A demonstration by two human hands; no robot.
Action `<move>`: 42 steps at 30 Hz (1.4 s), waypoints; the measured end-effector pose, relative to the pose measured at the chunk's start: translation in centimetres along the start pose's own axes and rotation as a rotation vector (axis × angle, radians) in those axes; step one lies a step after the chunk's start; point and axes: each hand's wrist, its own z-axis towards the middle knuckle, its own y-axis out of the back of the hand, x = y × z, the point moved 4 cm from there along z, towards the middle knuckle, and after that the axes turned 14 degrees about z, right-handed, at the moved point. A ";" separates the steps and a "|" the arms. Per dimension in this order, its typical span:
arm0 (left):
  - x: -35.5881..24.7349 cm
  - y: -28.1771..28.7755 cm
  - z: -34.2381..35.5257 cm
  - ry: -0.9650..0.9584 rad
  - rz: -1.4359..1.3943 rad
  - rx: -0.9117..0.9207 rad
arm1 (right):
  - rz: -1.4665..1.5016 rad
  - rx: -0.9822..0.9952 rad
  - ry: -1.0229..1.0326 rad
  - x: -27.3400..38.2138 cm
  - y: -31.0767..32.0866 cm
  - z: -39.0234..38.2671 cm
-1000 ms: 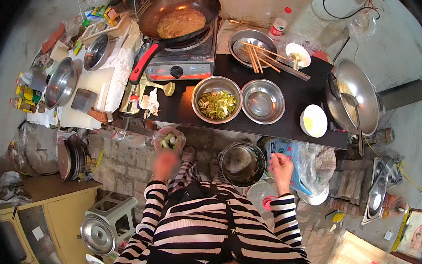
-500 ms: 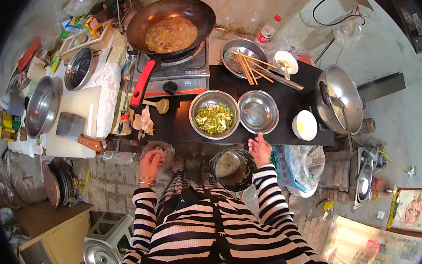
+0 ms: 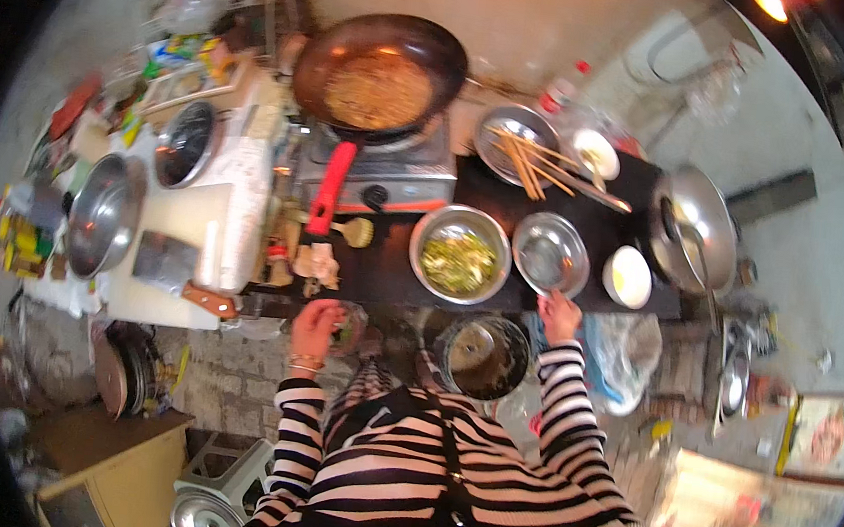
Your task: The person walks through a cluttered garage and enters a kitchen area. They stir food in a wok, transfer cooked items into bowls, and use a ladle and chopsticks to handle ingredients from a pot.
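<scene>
My right hand (image 3: 560, 316) is at the table's front edge, its fingers pinching the near rim of a small steel bowl (image 3: 550, 247). The bowl's inside is shiny, with no food visible in it. Just left of it stands a larger steel bowl (image 3: 430, 223) of chopped green and pale food. My left hand (image 3: 316, 327) hangs below the table's front edge, beside a clear container (image 3: 349, 329) with something green in it. Motion smears its fingers, so whether they hold anything is unclear.
A wok (image 3: 447, 55) of brown food sits on the stove (image 3: 419, 178), its red handle toward me. Chopsticks (image 3: 526, 162) lie across a strainer bowl (image 3: 495, 119). A white bowl (image 3: 629, 278) and large steel pan (image 3: 717, 224) stand right. A cleaver (image 3: 165, 263) lies left; a bucket (image 3: 517, 357) stands below.
The whole view has shifted and blurred. My right hand has closed on the small steel bowl's near rim, and that bowl sits slightly farther from the food bowl. My left hand stays low.
</scene>
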 end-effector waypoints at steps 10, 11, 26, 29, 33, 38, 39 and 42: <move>-3.3 -0.4 0.5 0.035 -0.181 -0.022 | -0.107 -0.053 -0.189 -1.9 2.3 -4.5; -3.5 -0.5 0.5 0.074 -0.215 -0.027 | -0.134 -0.061 -0.181 -2.2 2.8 -5.1; -7.0 -7.8 16.9 0.353 0.195 -0.066 | -0.134 -0.062 -0.230 -6.8 6.2 -10.2; -5.7 -8.6 18.2 0.351 0.161 -0.072 | -0.068 -0.185 -0.267 -7.5 9.2 -11.2; -4.6 -8.9 18.7 0.299 0.077 -0.102 | 0.012 -0.261 -0.273 -8.8 12.9 -12.4; -4.1 -10.0 19.3 0.320 0.014 -0.077 | 0.076 -0.314 -0.295 -11.3 16.4 -12.4; -3.8 -9.8 19.2 0.403 0.015 -0.067 | 0.092 -0.308 -0.296 -11.5 16.1 -12.7; -3.7 -9.1 18.8 0.365 -0.015 -0.118 | 0.091 -0.361 -0.317 -12.1 16.5 -13.4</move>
